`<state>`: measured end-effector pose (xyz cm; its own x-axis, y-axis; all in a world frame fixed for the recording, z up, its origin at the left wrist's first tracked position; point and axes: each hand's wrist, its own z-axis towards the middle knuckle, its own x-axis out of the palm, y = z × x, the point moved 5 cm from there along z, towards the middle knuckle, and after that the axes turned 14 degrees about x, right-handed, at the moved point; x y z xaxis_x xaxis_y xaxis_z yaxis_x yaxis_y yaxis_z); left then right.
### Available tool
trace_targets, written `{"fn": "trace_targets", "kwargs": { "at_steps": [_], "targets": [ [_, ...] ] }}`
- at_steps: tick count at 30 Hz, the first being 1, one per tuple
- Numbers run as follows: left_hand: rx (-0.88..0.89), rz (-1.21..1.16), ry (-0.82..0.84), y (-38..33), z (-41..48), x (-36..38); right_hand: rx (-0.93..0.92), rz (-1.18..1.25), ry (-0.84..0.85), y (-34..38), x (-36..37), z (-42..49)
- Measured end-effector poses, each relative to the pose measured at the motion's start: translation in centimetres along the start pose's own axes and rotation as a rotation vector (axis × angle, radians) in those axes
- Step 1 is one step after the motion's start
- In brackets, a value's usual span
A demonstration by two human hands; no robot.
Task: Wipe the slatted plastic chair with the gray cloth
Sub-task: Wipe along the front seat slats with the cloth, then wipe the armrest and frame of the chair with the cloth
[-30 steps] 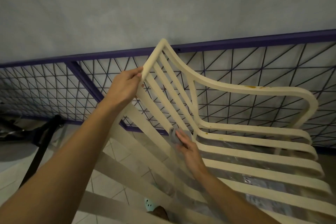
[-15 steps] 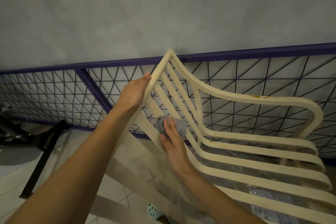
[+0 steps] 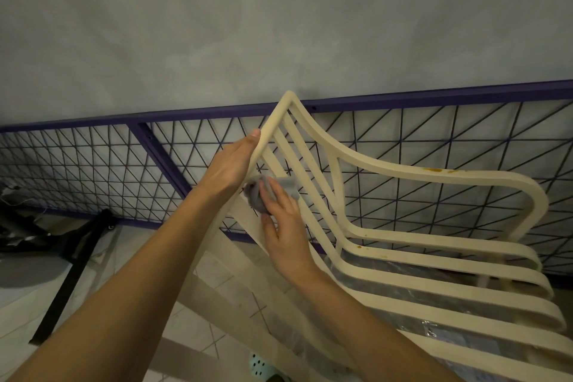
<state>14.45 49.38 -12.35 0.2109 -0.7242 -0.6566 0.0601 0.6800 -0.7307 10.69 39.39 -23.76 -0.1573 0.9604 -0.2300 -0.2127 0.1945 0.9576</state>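
A cream slatted plastic chair (image 3: pixel 403 257) fills the middle and right of the view, its backrest rising toward the upper middle. My left hand (image 3: pixel 232 164) grips the top rail of the backrest near its left end. My right hand (image 3: pixel 280 220) presses the bunched gray cloth (image 3: pixel 257 195) against a backrest slat just below my left hand, with the fingers laid flat over it. Brown stains mark the right armrest and a seat slat.
A purple-framed wire mesh fence (image 3: pixel 93 170) runs behind the chair under a gray wall. A black stand (image 3: pixel 77 260) leans at the left on the tiled floor. A mint clog (image 3: pixel 260 366) shows at the bottom. Clear plastic sheeting lies under the seat.
My right hand has slid the cloth up the backrest slat, from near the seat bend to just under my left hand. My left hand kept its hold on the top rail.
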Motion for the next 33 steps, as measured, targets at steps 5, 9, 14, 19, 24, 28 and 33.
{"fn": "trace_targets", "kwargs": {
  "at_steps": [5,9,14,19,24,28,33],
  "targets": [
    [0.015,0.054,0.020,-0.4,-0.4,0.0,0.109,-0.023,-0.041,-4.1,-1.3,0.5],
    [0.032,0.072,0.005,-0.6,-0.5,-0.1,0.227,0.171,0.068,-5.6,-3.8,0.4],
    [0.115,0.127,0.014,-1.6,-1.0,0.2,0.520,0.624,0.004,-6.9,-7.2,-0.8],
    [0.530,0.603,0.028,-3.4,-2.1,1.0,0.590,0.828,0.036,-5.6,-10.6,-3.2],
    [0.336,0.077,0.195,-5.1,-7.5,8.8,0.542,0.971,0.084,-3.3,-14.6,-5.6],
    [-0.042,-0.474,0.320,-4.2,-12.1,15.1,0.581,0.848,0.022,-3.7,-16.9,-8.1],
    [-0.048,-0.474,0.066,-3.1,-15.1,16.7,0.577,0.376,-0.246,-6.3,-20.5,-11.4]
  ]
}}
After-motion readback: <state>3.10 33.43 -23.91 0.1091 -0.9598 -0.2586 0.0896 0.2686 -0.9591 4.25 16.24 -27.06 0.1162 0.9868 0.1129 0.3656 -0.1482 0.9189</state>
